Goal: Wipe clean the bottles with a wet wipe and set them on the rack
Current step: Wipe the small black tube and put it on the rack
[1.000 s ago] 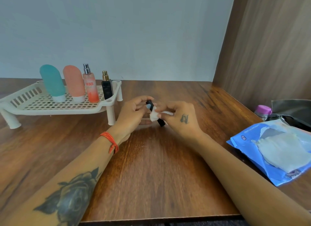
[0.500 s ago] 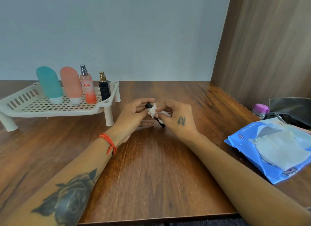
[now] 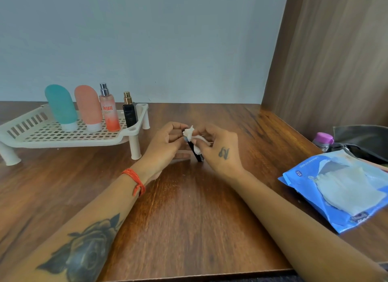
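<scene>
A small slim black bottle (image 3: 197, 154) is held tilted over the middle of the wooden table. My left hand (image 3: 165, 144) grips its upper end. My right hand (image 3: 220, 149) presses a crumpled white wet wipe (image 3: 190, 133) against the bottle's top and side. Most of the bottle is hidden by fingers and wipe. On the cream perforated rack (image 3: 31, 132) at the back left stand a teal tube (image 3: 60, 107), a pink tube (image 3: 89, 107), a pink spray bottle (image 3: 109, 111) and a black spray bottle (image 3: 129, 111).
A blue wet-wipe pack (image 3: 308, 189) lies open at the right edge with a wipe sticking out. Behind it sit a purple-capped bottle (image 3: 323, 141) and a dark pouch (image 3: 363, 141). A wooden panel walls off the right side.
The wipe has slid up from the bottle's middle to its top end. Both hands stay together at the same spot above the table.
</scene>
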Action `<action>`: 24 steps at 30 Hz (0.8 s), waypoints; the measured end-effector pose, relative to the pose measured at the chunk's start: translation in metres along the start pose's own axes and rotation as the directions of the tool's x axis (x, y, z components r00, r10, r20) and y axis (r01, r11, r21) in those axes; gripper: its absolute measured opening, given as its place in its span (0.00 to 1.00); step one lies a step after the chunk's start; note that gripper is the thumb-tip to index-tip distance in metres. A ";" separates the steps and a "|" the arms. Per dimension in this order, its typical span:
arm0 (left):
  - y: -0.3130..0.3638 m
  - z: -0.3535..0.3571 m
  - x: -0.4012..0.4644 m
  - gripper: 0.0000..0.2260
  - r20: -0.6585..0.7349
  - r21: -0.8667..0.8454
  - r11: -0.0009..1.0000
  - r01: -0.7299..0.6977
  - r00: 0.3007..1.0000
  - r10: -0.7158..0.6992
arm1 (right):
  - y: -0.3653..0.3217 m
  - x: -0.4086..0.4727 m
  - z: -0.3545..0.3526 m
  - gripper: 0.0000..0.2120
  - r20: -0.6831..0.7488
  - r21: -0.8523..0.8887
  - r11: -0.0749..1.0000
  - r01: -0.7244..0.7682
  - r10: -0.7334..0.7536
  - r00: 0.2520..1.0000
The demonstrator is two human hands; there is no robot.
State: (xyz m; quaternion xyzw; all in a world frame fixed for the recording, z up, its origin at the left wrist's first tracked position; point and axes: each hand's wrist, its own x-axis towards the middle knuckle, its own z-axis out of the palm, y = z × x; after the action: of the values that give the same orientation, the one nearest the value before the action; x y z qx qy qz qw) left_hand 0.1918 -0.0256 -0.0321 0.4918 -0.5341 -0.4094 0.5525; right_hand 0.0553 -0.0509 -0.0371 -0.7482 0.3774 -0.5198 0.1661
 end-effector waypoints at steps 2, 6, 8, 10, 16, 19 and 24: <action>-0.001 0.000 -0.001 0.12 0.036 -0.013 1.000 -0.004 0.999 0.005 | 0.003 0.001 -0.001 0.04 0.023 0.007 0.998 -0.055 0.055 0.998; -0.004 0.004 -0.002 0.19 0.099 -0.024 1.000 0.004 0.995 -0.002 | 0.006 0.002 -0.006 0.04 0.069 -0.040 0.990 -0.135 0.138 0.988; -0.004 0.004 -0.003 0.19 0.095 -0.035 0.999 0.011 0.995 -0.007 | 0.006 0.002 -0.008 0.05 0.111 -0.018 0.976 -0.217 0.218 0.970; -0.004 0.004 -0.002 0.20 0.090 -0.043 0.999 0.020 0.996 -0.016 | 0.008 0.002 -0.011 0.04 0.125 -0.009 0.956 -0.295 0.294 0.948; -0.004 0.003 0.000 0.21 0.056 0.002 1.000 -0.013 0.998 0.013 | 0.001 -0.001 -0.003 0.09 -0.045 -0.209 0.965 0.157 -0.170 0.984; -0.004 0.003 0.000 0.20 0.028 0.020 0.999 -0.037 0.999 0.037 | 0.003 -0.001 0.000 0.11 0.043 -0.231 0.930 0.285 -0.283 0.958; -0.003 0.003 0.000 0.20 0.053 0.025 0.999 -0.036 0.998 0.035 | 0.003 0.003 -0.004 0.07 0.038 0.002 0.997 -0.075 0.075 0.996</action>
State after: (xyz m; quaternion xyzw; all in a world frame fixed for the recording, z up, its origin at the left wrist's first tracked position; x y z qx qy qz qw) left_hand 0.1888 -0.0262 -0.0355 0.4786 -0.5623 -0.4054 0.5390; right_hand 0.0511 -0.0546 -0.0348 -0.7429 0.4010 -0.4997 0.1938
